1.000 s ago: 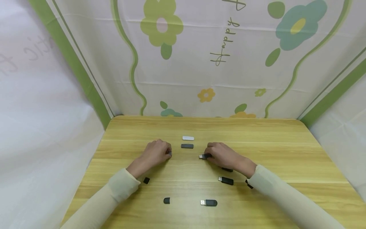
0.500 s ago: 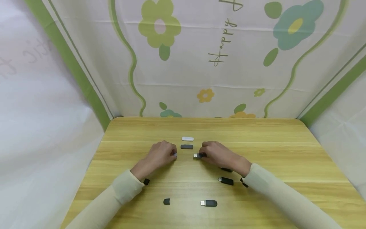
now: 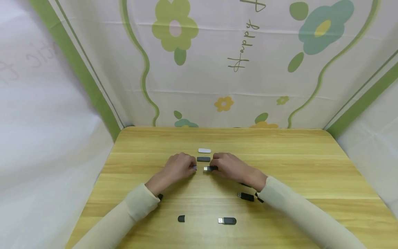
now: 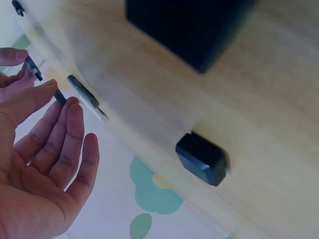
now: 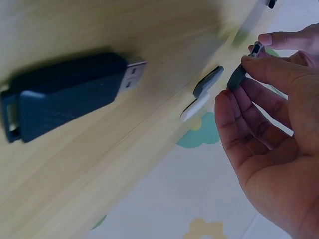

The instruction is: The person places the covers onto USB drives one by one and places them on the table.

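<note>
Pinching dark USB stick point(image 5: 236, 78) in right hand point(image 3: 231, 166), small dark piece point(image 4: 60, 96), probably cap, in left hand point(image 3: 178, 168), both above counter point(image 3: 199, 197). Likely light, stiff, slick; hold by sides, off plug point(image 3: 206, 168).

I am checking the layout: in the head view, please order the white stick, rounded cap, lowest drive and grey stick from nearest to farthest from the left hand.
1. Grey stick: just right of the left hand.
2. White stick: right, just beyond the first.
3. Rounded cap: below the hand.
4. Lowest drive: below, farther right.
</note>
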The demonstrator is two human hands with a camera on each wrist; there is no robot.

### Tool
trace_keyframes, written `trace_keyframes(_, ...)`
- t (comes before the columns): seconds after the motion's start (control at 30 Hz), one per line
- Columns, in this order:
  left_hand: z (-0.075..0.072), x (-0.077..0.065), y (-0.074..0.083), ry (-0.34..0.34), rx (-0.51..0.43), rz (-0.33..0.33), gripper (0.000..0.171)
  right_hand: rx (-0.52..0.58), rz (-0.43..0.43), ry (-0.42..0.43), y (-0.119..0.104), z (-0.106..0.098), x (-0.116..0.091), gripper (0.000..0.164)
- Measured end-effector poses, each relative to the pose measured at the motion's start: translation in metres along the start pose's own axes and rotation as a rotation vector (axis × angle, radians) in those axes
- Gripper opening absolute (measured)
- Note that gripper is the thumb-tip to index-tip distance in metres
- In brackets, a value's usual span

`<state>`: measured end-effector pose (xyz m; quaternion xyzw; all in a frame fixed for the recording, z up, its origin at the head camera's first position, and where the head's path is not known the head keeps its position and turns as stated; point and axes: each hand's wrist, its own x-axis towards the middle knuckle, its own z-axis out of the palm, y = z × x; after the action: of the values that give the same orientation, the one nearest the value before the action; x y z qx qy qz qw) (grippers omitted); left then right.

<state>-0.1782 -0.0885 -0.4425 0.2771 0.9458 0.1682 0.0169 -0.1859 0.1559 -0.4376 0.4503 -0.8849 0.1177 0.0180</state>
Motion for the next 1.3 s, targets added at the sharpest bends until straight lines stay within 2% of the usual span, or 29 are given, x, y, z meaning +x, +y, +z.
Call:
trace_keyframes(0.2,0.001,0.002,0.004,-0.021,-0.012,0.011,0.005,0.013,-0.013,0.001,-0.004,0.001,0.006,0.008)
trace_keyframes(0.43,0.000,0.004,0.008,-0.013,-0.008,0.018,0.004,0.005,-0.002,-0.009,-0.005,0.004,0.011,0.009)
trace_keyframes(0.93,-0.002,0.005,0.014,-0.048,-0.017,-0.002,0.005,-0.017,-0.004,-0.021,-0.008,0.004,0.015,0.009)
trace_keyframes(1.3,0.002,0.005,0.013,-0.042,-0.009,0.028,0.005,-0.010,-0.013,-0.031,-0.009,0.006,0.015,0.008)
